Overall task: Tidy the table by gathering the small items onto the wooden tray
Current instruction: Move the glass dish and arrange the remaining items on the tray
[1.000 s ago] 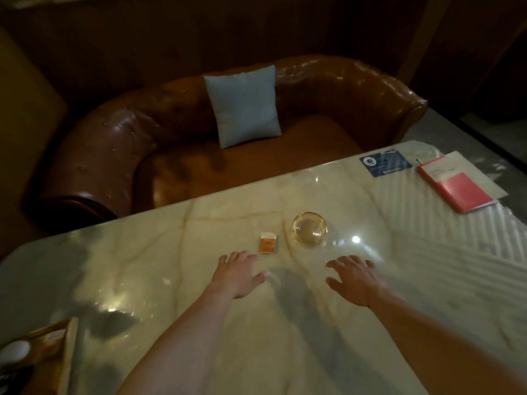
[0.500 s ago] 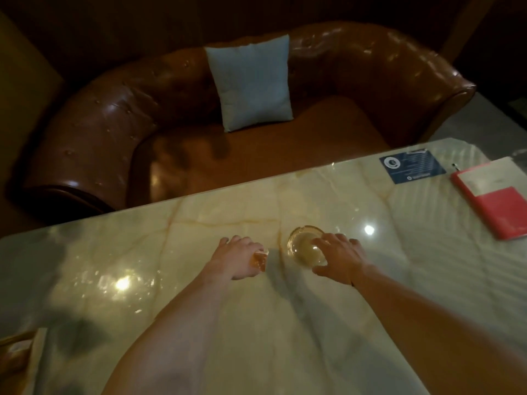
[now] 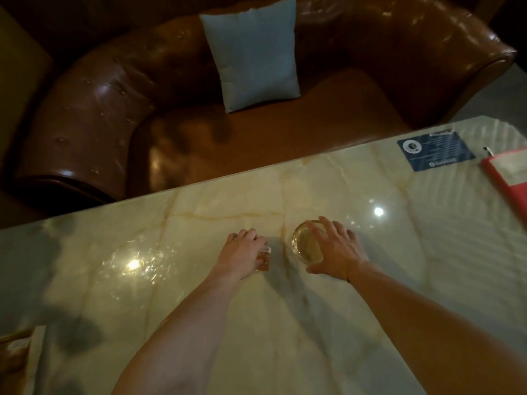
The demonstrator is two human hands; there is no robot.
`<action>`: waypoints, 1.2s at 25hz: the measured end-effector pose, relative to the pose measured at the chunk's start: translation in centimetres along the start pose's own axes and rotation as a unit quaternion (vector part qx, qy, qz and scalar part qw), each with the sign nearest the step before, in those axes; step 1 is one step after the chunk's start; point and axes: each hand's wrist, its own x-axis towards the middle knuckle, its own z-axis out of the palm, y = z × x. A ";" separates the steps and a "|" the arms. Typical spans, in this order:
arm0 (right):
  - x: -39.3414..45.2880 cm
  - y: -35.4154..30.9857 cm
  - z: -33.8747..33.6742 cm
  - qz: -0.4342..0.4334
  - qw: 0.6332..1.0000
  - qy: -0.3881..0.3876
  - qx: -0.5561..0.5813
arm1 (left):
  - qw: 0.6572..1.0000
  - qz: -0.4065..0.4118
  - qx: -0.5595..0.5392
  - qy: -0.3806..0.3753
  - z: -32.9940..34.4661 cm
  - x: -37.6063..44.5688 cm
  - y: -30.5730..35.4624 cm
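Observation:
My left hand (image 3: 242,253) grips a small orange and white box (image 3: 263,259) on the marble table (image 3: 285,323); most of the box is hidden under the fingers. To its right, my right hand (image 3: 335,250) wraps over a round clear glass ashtray (image 3: 306,245), fingers on the far rim and thumb at the near side. Only a corner of the wooden tray (image 3: 17,342) shows at the lower left edge.
A blue card (image 3: 435,151) and a red booklet (image 3: 510,178) lie at the table's far right corner. Behind the table stands a brown leather sofa (image 3: 99,109) with a pale blue cushion (image 3: 253,55).
Both hands have moved forward from the bare table: the left one closed on the small box, the right one came over the ashtray. The camera tilted down and nearer.

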 end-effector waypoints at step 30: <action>-16.9 -14.5 2.3 -0.019 0.999 0.026 0.027 | 0.909 -0.185 -0.365 0.077 3.9 -21.9 -2.3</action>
